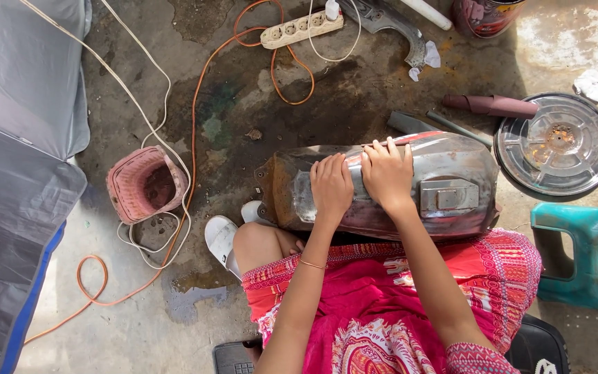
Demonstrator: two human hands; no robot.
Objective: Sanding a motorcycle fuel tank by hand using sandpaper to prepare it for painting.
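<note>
A bare metal fuel tank (382,183) lies across the person's knees, braced against the lap, likely so it stays put under pressure. Its long axis runs left to right, the rusty end toward the pink basket (145,183), the capped end toward the teal stool (583,256). The left hand (331,187) and right hand (387,174) press side by side on its top, fingers spread flat, grasping nothing. Beyond, on the concrete floor (354,97), lie a round metal cover (555,145), an orange cable (195,125) and a power strip (302,29).
</note>
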